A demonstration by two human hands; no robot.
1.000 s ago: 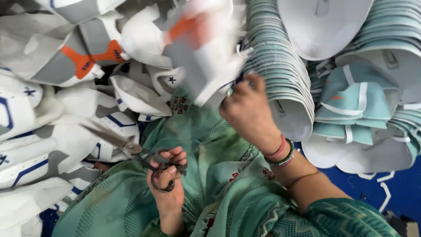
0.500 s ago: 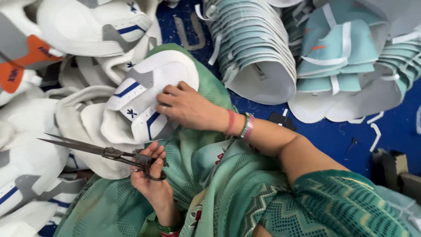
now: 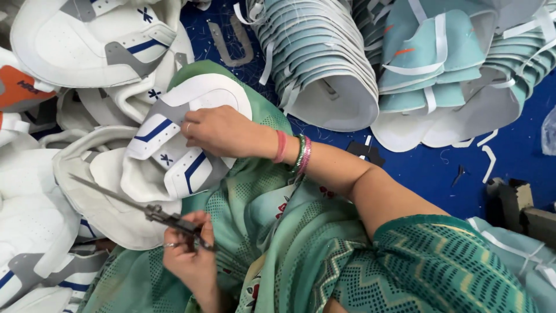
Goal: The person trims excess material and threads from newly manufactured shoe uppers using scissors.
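Where shoe uppers (image 3: pixel 174 139) crowd: blue floor (image 3: pixel 428 168).

No labels, signs or screens show; a clear plastic bag (image 3: pixel 549 130), perhaps packaging, lies at the right edge.

Blue floor (image 3: pixel 440 168) beyond my hands, littered with white scraps (image 3: pixel 489 156); dark blocks (image 3: pixel 515 206) to my right, even light.
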